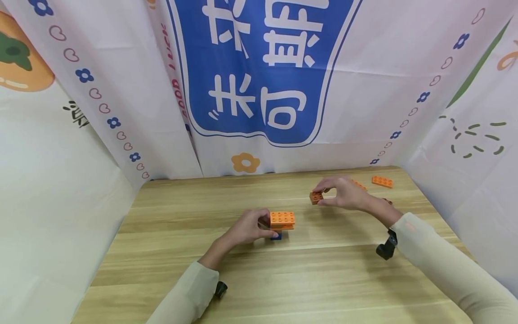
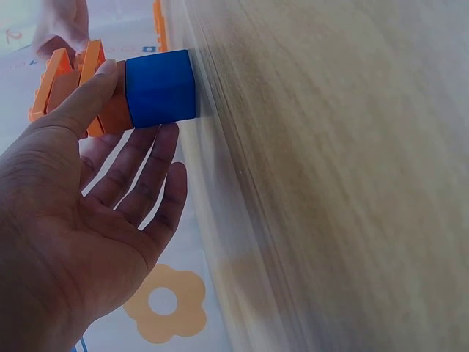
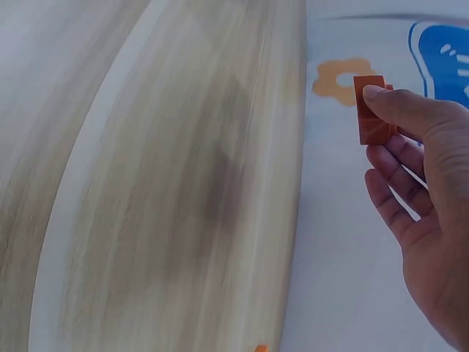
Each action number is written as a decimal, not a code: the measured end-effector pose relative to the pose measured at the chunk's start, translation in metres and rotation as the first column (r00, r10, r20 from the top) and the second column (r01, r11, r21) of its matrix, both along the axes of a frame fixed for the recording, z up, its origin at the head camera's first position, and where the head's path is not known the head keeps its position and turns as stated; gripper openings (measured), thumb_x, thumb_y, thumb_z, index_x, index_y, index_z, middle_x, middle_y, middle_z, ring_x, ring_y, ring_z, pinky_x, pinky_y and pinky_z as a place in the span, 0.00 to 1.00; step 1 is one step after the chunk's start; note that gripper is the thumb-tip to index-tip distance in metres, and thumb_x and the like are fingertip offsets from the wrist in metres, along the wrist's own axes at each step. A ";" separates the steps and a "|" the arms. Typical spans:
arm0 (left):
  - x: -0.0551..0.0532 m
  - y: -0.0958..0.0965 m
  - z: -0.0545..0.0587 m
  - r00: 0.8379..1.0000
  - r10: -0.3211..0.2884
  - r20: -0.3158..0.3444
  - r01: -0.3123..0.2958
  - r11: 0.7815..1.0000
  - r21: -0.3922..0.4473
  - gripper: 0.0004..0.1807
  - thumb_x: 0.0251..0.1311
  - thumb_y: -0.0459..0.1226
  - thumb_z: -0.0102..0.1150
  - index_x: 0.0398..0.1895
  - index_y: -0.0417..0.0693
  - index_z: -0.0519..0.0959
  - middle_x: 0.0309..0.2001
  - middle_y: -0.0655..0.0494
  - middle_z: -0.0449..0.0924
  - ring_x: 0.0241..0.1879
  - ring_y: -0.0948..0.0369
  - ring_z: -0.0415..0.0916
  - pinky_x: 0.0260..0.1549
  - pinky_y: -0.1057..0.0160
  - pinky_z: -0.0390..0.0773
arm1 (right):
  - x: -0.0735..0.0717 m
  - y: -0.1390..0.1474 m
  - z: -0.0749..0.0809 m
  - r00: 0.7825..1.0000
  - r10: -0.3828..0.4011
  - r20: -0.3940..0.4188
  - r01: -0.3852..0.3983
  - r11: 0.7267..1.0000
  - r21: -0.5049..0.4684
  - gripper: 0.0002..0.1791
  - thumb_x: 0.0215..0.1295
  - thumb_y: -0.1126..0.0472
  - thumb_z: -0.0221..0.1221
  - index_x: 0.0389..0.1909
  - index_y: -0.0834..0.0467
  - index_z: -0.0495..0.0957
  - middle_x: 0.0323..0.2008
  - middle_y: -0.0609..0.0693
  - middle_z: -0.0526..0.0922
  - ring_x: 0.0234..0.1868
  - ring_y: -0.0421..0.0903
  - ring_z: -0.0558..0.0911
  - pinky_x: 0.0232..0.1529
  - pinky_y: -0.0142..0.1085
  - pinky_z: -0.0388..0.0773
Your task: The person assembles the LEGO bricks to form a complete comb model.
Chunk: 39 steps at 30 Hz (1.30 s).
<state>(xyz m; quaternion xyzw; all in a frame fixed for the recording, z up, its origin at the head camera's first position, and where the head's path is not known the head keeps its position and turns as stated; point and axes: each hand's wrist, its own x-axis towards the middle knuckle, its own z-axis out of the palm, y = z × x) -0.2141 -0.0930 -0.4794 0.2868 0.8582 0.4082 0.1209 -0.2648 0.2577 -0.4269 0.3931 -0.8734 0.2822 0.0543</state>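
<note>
while loose orange plates [image 1: 382,181] lie at the far right of the wooden table [image 1: 323,279], one partly hidden by the right hand [image 1: 344,192], that hand's thumb and fingertips pinch a brown brick [image 1: 316,198]. nearer the middle, the left hand [image 1: 248,227] grips an upright orange-and-blue stack [image 1: 282,218] between thumb and fingers.

Smooth plastic blue block [image 2: 161,89], wood-grained tabletop [image 1: 315,279]

The plate [image 1: 282,218] is orange; brick [image 3: 374,129], rust; block [image 2: 161,92], blue; tabletop [image 1: 323,279], grained tan.

A blue-bottomed orange stack [image 1: 282,219] stands near a brown brick [image 1: 315,198].
</note>
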 end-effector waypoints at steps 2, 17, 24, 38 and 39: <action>0.000 0.000 0.000 1.000 -0.001 0.002 0.001 1.000 0.002 0.15 0.59 0.39 0.80 0.42 0.47 0.82 0.43 0.56 0.88 0.43 0.62 0.85 0.44 0.66 0.85 | 0.003 -0.004 0.003 1.000 0.016 -0.021 -0.016 1.000 -0.004 0.18 0.56 0.63 0.80 0.49 0.55 0.90 0.45 0.46 0.91 0.44 0.45 0.88 0.45 0.40 0.87; 0.000 -0.001 0.003 1.000 0.010 -0.008 -0.010 1.000 0.003 0.16 0.59 0.39 0.80 0.42 0.45 0.81 0.44 0.55 0.88 0.43 0.60 0.85 0.45 0.63 0.86 | 0.020 -0.034 0.019 0.988 0.132 -0.078 -0.138 0.988 -0.071 0.18 0.56 0.64 0.80 0.48 0.57 0.90 0.45 0.48 0.91 0.42 0.43 0.87 0.43 0.41 0.88; 0.001 -0.001 0.004 1.000 0.018 0.002 -0.018 1.000 -0.013 0.16 0.60 0.40 0.80 0.42 0.46 0.81 0.44 0.54 0.88 0.43 0.61 0.85 0.44 0.63 0.86 | 0.021 -0.045 0.017 0.972 0.197 -0.126 -0.214 0.967 -0.137 0.18 0.54 0.65 0.80 0.47 0.59 0.90 0.43 0.49 0.91 0.40 0.43 0.87 0.40 0.40 0.87; 0.002 0.000 0.003 1.000 -0.002 -0.010 0.002 1.000 0.005 0.15 0.60 0.39 0.79 0.43 0.45 0.82 0.43 0.53 0.89 0.42 0.61 0.86 0.44 0.62 0.87 | 0.030 -0.071 0.018 0.969 0.226 -0.096 -0.240 0.956 -0.171 0.18 0.55 0.64 0.80 0.48 0.59 0.90 0.42 0.48 0.91 0.39 0.43 0.87 0.41 0.39 0.87; 0.001 0.000 0.003 1.000 -0.003 -0.011 0.003 1.000 0.004 0.15 0.60 0.39 0.79 0.43 0.45 0.82 0.43 0.53 0.89 0.42 0.61 0.86 0.44 0.63 0.87 | 0.031 -0.072 0.017 0.968 0.229 -0.098 -0.244 0.954 -0.176 0.18 0.55 0.64 0.80 0.48 0.59 0.90 0.42 0.47 0.91 0.39 0.43 0.87 0.41 0.39 0.87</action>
